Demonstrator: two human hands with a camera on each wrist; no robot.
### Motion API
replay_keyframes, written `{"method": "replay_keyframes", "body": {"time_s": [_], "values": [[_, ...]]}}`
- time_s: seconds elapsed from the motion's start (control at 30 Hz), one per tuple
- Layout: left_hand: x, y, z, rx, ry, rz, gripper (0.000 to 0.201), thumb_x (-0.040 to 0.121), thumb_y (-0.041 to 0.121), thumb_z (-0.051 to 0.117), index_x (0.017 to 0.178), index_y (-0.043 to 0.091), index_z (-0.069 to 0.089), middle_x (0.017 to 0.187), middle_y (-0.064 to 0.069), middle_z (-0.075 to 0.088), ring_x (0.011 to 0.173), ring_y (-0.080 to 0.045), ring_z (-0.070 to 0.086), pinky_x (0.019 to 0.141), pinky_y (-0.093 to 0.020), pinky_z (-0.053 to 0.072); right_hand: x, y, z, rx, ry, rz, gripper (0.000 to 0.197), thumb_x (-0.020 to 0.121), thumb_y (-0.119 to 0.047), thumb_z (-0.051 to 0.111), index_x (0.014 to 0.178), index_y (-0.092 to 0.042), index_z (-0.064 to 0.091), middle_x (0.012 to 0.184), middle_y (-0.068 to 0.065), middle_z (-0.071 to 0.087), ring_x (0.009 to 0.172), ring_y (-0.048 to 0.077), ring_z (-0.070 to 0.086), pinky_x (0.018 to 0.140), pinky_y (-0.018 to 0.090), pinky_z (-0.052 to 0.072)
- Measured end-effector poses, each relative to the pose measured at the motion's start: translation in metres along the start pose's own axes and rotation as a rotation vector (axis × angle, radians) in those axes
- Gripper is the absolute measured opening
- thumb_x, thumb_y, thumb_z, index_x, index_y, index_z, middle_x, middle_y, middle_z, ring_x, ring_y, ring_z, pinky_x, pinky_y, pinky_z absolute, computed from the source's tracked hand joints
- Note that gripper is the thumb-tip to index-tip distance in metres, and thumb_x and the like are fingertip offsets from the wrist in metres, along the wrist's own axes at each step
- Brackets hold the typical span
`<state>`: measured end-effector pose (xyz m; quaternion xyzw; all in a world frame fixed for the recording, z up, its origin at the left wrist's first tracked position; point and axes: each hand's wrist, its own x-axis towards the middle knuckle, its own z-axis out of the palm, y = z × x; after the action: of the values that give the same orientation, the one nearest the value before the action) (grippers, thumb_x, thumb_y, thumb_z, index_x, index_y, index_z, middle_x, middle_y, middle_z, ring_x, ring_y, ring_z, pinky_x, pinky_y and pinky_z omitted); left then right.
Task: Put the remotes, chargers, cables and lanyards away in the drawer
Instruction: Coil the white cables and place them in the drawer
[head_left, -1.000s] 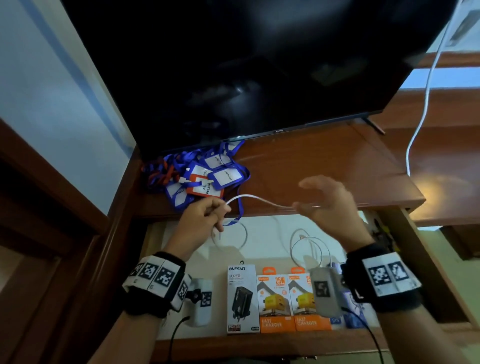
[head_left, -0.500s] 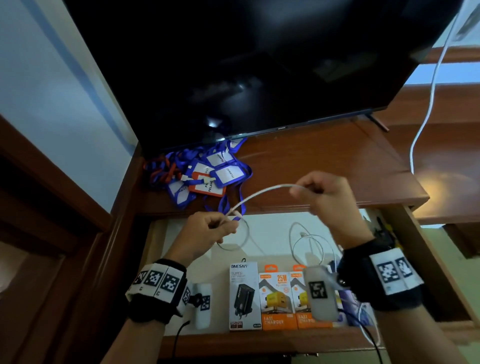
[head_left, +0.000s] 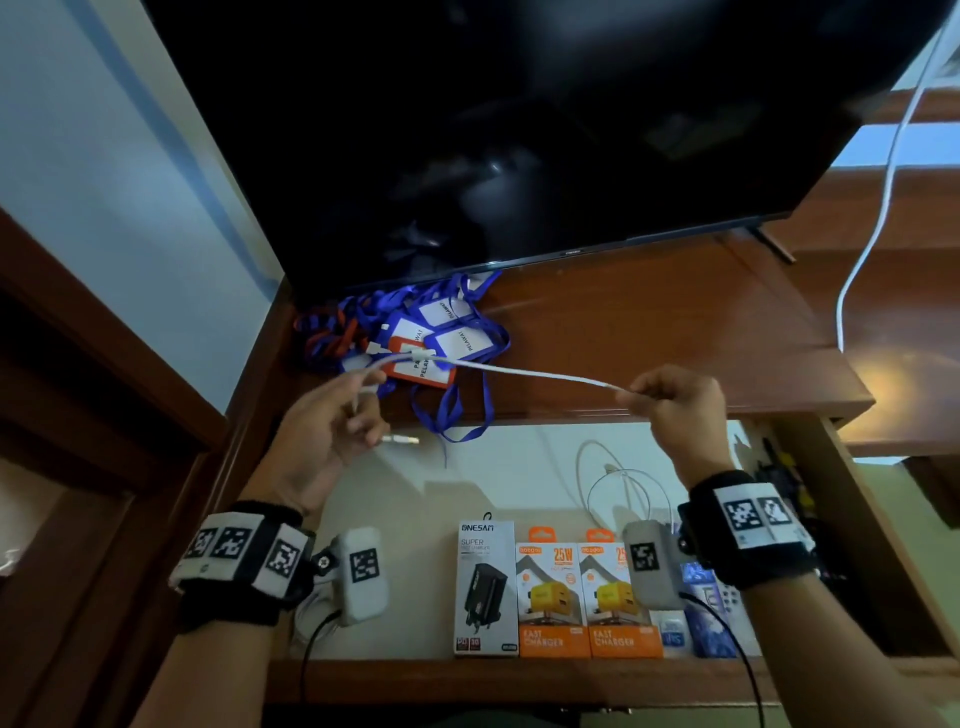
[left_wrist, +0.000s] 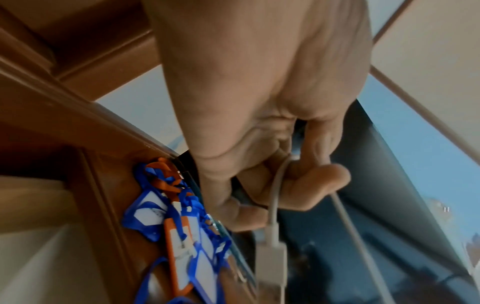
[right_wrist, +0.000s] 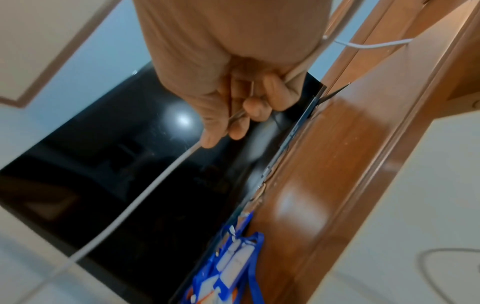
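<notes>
A white cable (head_left: 519, 370) stretches between both hands above the open drawer (head_left: 519, 680). My left hand (head_left: 332, 421) pinches one end of the cable (left_wrist: 275, 197) near its plug (left_wrist: 272, 261). My right hand (head_left: 675, 410) grips the other part of the cable (right_wrist: 145, 193) between thumb and curled fingers. A heap of blue and orange lanyards (head_left: 415, 332) with badge holders lies on the wooden shelf (head_left: 649, 332) under the TV; the lanyards (left_wrist: 176, 224) also show in the left wrist view and the lanyards (right_wrist: 228, 267) in the right wrist view. One blue strap hangs over the shelf edge.
Inside the drawer stand a black-and-white charger box (head_left: 485, 587), two orange charger boxes (head_left: 587, 597), a blue packet (head_left: 711, 623) and a coiled white cable (head_left: 618, 483). A large black TV (head_left: 519, 130) fills the back. Another white cable (head_left: 878, 208) hangs at the right.
Both hands moved apart and the cable between them went from a slack arc to a nearly straight line. My left hand rose from the drawer toward the lanyards.
</notes>
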<state>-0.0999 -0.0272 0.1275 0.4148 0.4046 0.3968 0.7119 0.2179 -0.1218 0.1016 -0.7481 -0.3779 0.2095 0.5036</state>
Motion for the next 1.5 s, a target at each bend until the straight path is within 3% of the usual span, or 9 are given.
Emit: {"method": "replay_keyframes", "body": {"time_s": [0.23,0.43,0.63,0.73,0.93,1.07,1.17,1.3,1.5], "values": [[0.003,0.015,0.014,-0.064,-0.005,0.245,0.031,0.101,0.019,0.032,0.11,0.02,0.062,0.061,0.007,0.038,0.056,-0.007,0.037,0.061,-0.021,0.035,-0.015,-0.012,0.03,-0.114,-0.168,-0.118,0.018,0.075,-0.004,0.075,0.061,-0.01,0.066,0.052,0.004,0.062,0.044,0.002,0.049,0.048,0.014,0.037],[0.001,0.016,0.033,0.08,0.059,0.329,0.028,0.1,0.015,0.039,0.101,0.017,0.066,0.058,0.006,0.041,0.058,-0.007,0.039,0.061,-0.017,0.039,-0.035,-0.028,0.046,-0.186,-0.398,-0.35,0.028,0.073,-0.001,0.07,0.056,-0.022,0.064,0.045,-0.006,0.058,0.045,0.009,0.055,0.054,0.024,0.044],[0.007,0.015,0.041,0.464,0.048,0.402,0.027,0.096,0.023,0.049,0.082,0.018,0.071,0.066,-0.001,0.055,0.066,-0.006,0.053,0.077,-0.018,0.047,-0.059,-0.054,0.054,0.01,-0.643,-0.387,0.027,0.08,0.001,0.057,0.062,-0.019,0.061,0.048,-0.018,0.053,0.047,0.002,0.047,0.052,0.011,0.032],[0.009,0.008,0.045,0.49,0.071,0.373,0.04,0.097,0.027,0.046,0.064,0.012,0.062,0.071,-0.011,0.059,0.065,-0.002,0.056,0.07,-0.008,0.044,-0.059,-0.068,0.051,0.215,-0.6,-0.352,0.022,0.084,-0.003,0.052,0.066,-0.014,0.057,0.052,-0.018,0.051,0.049,0.0,0.042,0.054,0.009,0.03],[0.005,-0.005,0.053,0.344,-0.13,0.228,0.043,0.095,0.04,0.037,0.068,0.015,0.06,0.064,-0.002,0.061,0.073,-0.019,0.061,0.078,-0.026,0.048,-0.053,-0.084,0.045,0.355,-0.426,-0.327,0.024,0.092,0.006,0.047,0.071,0.001,0.055,0.053,-0.017,0.05,0.049,-0.004,0.044,0.052,0.005,0.032],[0.0,-0.007,0.058,0.246,-0.211,0.124,0.044,0.096,0.04,0.037,0.07,0.013,0.06,0.045,0.002,0.037,0.043,-0.016,0.04,0.064,-0.031,0.041,-0.041,-0.085,0.043,0.379,-0.255,-0.256,0.025,0.096,-0.006,0.05,0.072,0.0,0.053,0.053,-0.016,0.048,0.05,-0.001,0.039,0.054,0.009,0.03],[-0.003,-0.003,0.064,0.129,-0.247,0.056,0.046,0.093,0.041,0.04,0.061,0.015,0.06,0.04,0.004,0.027,0.034,-0.01,0.025,0.055,-0.026,0.046,-0.033,-0.08,0.045,0.293,-0.173,-0.216,0.027,0.095,-0.012,0.054,0.073,0.003,0.055,0.06,0.009,0.047,0.058,0.013,0.037,0.056,0.024,0.03],[0.0,0.008,0.07,0.104,-0.201,-0.034,0.046,0.093,0.041,0.045,0.056,0.015,0.053,0.044,0.002,0.023,0.031,-0.008,0.023,0.044,-0.023,0.041,-0.031,-0.073,0.05,0.166,-0.269,-0.13,0.021,0.093,-0.008,0.05,0.077,0.003,0.058,0.05,-0.011,0.043,0.048,0.006,0.034,0.05,0.025,0.029],[0.002,0.009,0.075,0.296,-0.184,-0.066,0.046,0.099,0.037,0.043,0.06,0.011,0.048,0.043,0.004,0.026,0.033,-0.009,0.021,0.043,-0.024,0.036,-0.038,-0.088,0.058,0.042,-0.426,-0.394,0.016,0.087,-0.024,0.062,0.088,-0.011,0.071,0.078,0.003,0.069,0.072,0.017,0.064,0.066,0.03,0.051]]}}
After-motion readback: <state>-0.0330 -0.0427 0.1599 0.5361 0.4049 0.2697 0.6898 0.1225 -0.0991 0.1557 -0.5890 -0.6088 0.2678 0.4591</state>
